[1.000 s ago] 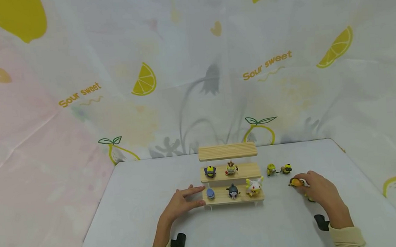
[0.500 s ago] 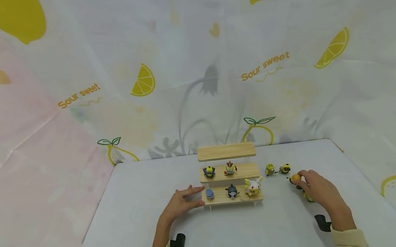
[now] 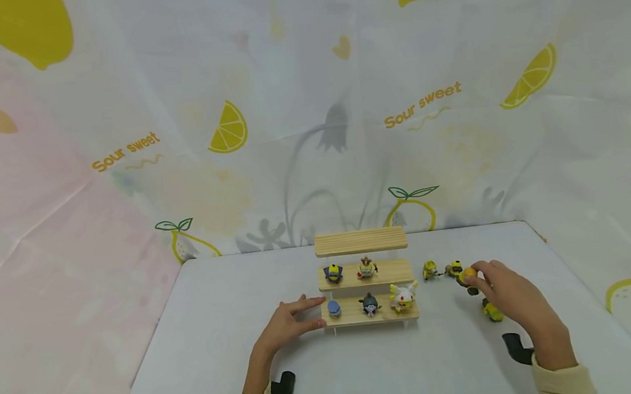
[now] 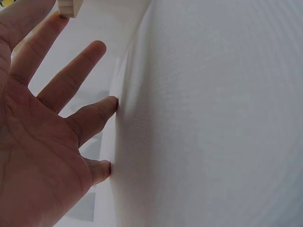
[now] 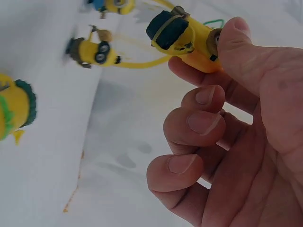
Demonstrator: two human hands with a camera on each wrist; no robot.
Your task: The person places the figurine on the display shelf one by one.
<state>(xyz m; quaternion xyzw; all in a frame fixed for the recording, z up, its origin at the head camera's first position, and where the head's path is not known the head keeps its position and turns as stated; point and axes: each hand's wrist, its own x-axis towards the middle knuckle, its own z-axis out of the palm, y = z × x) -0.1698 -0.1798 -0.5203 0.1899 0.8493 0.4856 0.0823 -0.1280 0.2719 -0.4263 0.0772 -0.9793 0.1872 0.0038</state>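
My right hand (image 3: 506, 288) pinches a small yellow minion figurine (image 3: 469, 273) between thumb and index finger, lifted off the table. In the right wrist view that figurine (image 5: 201, 42) lies tilted, its dark green end toward the camera. My left hand (image 3: 284, 327) has its fingers spread, with fingertips touching the left end of a three-tier wooden display stand (image 3: 360, 241). The left wrist view shows the same hand (image 4: 42, 113) touching the stand's wooden edge (image 4: 70, 7). A blue figurine (image 3: 333, 309), a dark-capped one (image 3: 370, 304) and a white-and-yellow one (image 3: 404, 298) occupy the lowest tier.
The middle tier carries a purple-caped figurine (image 3: 333, 273) and a brown-hatted one (image 3: 366, 268). Right of the stand, two yellow figurines stand on the table, one green-marked (image 3: 430, 270), one dark-banded (image 3: 454, 268). Another yellow-green figurine (image 3: 492, 311) lies below my right hand. Lemon-print cloth (image 3: 292, 180) hangs behind.
My right hand has raised the yellow minion figurine off the table and moved slightly away from me, uncovering the yellow-green figurine beneath. The left hand has stayed at the stand.
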